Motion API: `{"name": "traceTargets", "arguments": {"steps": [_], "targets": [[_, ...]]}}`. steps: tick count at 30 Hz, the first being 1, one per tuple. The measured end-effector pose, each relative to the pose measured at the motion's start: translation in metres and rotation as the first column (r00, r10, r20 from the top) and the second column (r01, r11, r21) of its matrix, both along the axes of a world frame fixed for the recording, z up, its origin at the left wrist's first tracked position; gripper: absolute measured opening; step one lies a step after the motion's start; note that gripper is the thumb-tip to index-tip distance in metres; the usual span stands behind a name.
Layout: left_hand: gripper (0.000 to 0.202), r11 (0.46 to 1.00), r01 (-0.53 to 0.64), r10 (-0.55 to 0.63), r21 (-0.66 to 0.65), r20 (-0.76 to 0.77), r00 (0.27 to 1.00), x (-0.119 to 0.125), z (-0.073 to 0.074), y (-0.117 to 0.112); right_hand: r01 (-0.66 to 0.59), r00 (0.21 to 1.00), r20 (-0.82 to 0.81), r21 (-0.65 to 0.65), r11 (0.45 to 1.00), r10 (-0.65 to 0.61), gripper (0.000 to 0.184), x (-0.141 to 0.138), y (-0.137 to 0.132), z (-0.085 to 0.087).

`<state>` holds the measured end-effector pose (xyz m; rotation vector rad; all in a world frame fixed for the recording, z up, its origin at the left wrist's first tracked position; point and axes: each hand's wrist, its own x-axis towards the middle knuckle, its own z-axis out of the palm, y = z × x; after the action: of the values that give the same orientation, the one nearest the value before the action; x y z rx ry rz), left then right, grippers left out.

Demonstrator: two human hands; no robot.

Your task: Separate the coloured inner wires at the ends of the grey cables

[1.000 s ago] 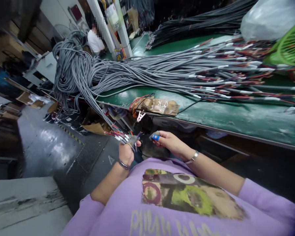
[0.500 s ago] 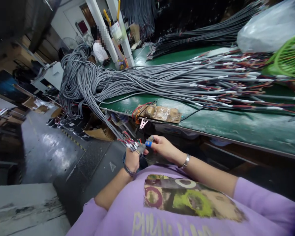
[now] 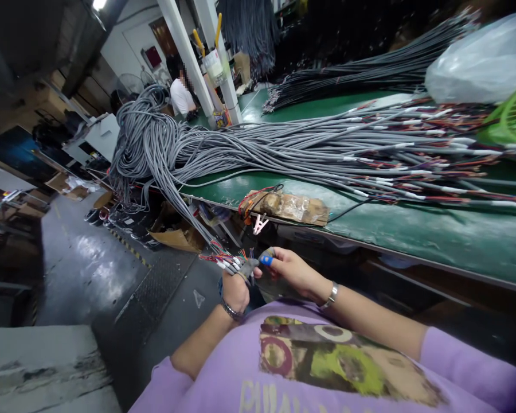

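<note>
In front of my purple shirt, my left hand (image 3: 235, 291) is wrapped round several grey cables (image 3: 200, 228) near their ends. White sleeves and thin red, green and dark wires (image 3: 218, 256) stick out above that fist. My right hand (image 3: 296, 272) is close beside it on the right, its thumb and forefinger pinched together at the cable ends. The thumb wears blue tape (image 3: 266, 260) and the forefinger a grey cover. What lies between those fingertips is too small to make out.
A long bundle of grey cables (image 3: 249, 143) lies along the green table (image 3: 434, 229). At its near edge are a taped cardboard-coloured block (image 3: 294, 207) and a pink clip (image 3: 260, 224). A green basket (image 3: 513, 117) and plastic bag (image 3: 477, 60) stand right; a person (image 3: 181, 94) sits behind.
The view has shifted, so the scene sits a little lower and further right. More loose wires fan out leftward above my left hand. Both hands keep nearly the same pose.
</note>
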<state>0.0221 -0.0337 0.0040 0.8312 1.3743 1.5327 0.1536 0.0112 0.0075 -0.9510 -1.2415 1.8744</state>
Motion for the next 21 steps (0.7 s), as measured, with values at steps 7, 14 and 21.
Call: {"name": "traceTargets", "arguments": {"steps": [7,14,21], "targets": [[0.019,0.999,0.033,-0.033,-0.009,0.020,0.999,-0.001,-0.009,0.015,-0.055,0.998,0.036,0.041,0.998,0.053,0.036,0.000,0.015,0.010],[0.017,0.997,0.071,-0.071,-0.013,0.021,0.997,-0.002,-0.016,0.023,-0.070,0.995,0.078,0.027,0.997,0.068,0.035,-0.006,0.026,0.005],[0.018,0.997,-0.029,0.036,-0.068,0.098,0.995,-0.010,-0.015,0.031,0.027,0.999,0.042,-0.138,0.990,-0.022,0.029,-0.004,0.025,-0.017]]}}
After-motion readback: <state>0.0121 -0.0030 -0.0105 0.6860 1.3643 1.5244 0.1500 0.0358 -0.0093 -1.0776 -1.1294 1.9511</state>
